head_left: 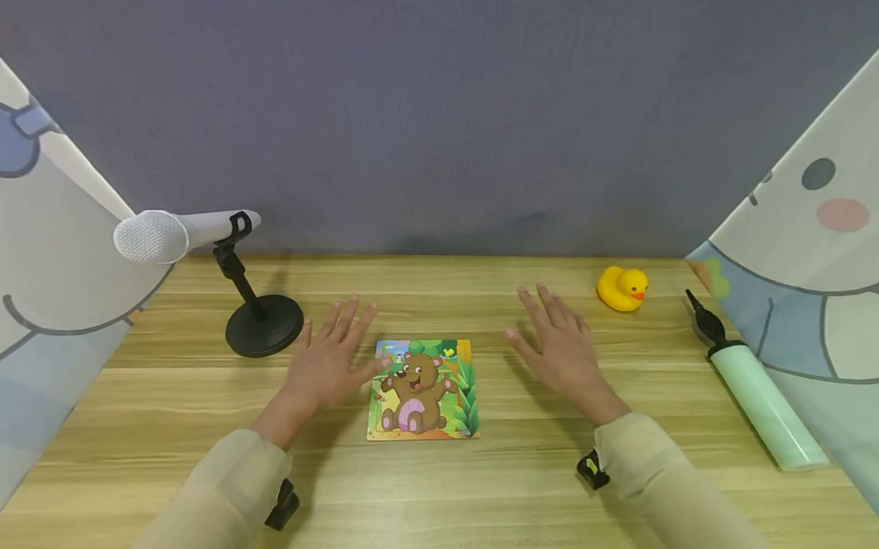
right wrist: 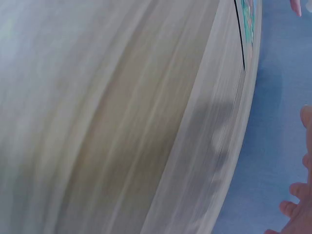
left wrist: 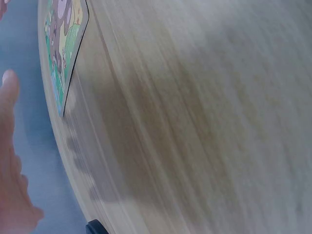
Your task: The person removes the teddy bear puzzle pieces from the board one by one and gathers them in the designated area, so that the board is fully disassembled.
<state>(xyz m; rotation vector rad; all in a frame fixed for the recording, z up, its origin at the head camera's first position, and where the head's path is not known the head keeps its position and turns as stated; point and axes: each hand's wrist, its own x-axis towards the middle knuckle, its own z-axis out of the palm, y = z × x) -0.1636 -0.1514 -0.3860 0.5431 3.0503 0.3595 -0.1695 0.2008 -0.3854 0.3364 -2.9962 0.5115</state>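
Note:
A square picture puzzle with a cartoon brown bear lies flat on the wooden table, between the two hands. My left hand is spread to its left, holding nothing, and its thumb overlaps the puzzle's upper left edge in the head view. To the right, apart from the puzzle, my right hand is held out with straight fingers and nothing in it. In the left wrist view the puzzle shows at the top left, with the left hand at the edge. Part of the right hand borders the right wrist view.
At the back left a white microphone sits on a black stand. A yellow rubber duck is at the back right. A pale green hand pump with a black nozzle lies along the right side. A grey-blue panel rises behind the table.

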